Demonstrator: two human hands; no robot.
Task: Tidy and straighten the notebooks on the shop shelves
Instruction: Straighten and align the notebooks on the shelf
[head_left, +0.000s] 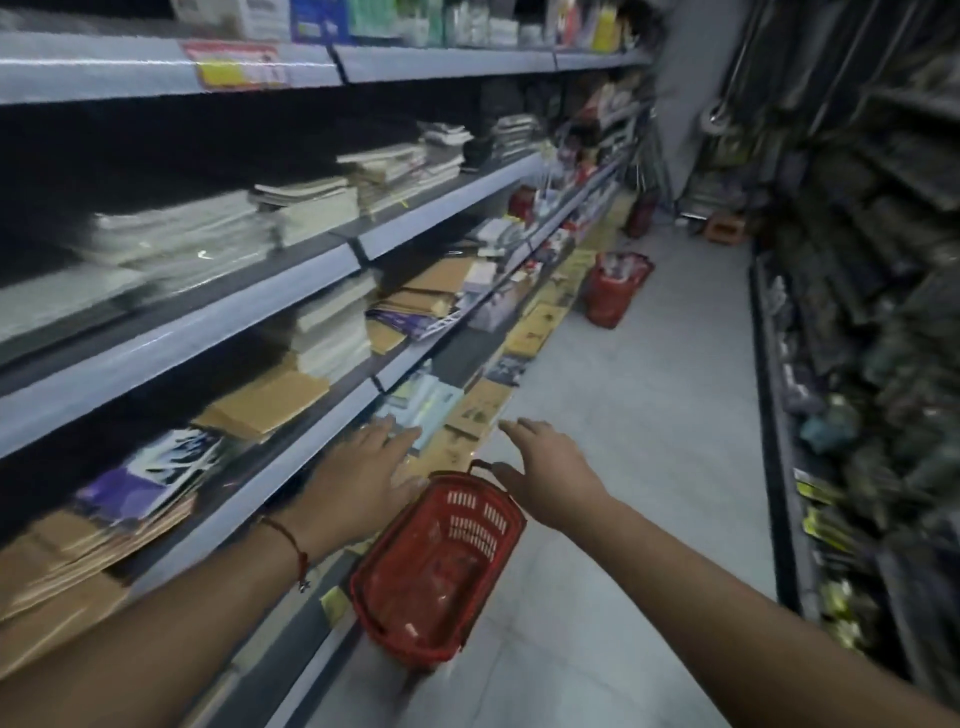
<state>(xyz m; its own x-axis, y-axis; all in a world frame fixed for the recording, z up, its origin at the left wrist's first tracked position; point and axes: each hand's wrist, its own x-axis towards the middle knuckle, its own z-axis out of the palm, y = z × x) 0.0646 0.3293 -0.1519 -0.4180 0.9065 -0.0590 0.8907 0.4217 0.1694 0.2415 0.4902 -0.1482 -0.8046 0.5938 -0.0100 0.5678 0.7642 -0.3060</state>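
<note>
So both hands are out front with nothing in them. The left hand has its fingers straight and spread, palm down, hovering by the edge of the low shelf. The right hand is flat and relaxed too, just above the handle of a red basket on the floor. Can't tell if it touches the handle.

The notebooks lie flat in stacks all along the shelves on the left, long sides mostly running back into the shelf. The brown ones near the left hand look fanned and crooked, and a purple pile nearer sits skewed on more brown covers. Higher up, the white stacks are blurry but lean unevenly.

The near basket points its long axis away down the aisle and looks mostly empty, maybe a scrap or two at the bottom. A second red basket stands farther down the aisle with stuff in it, too blurred to name.
</note>
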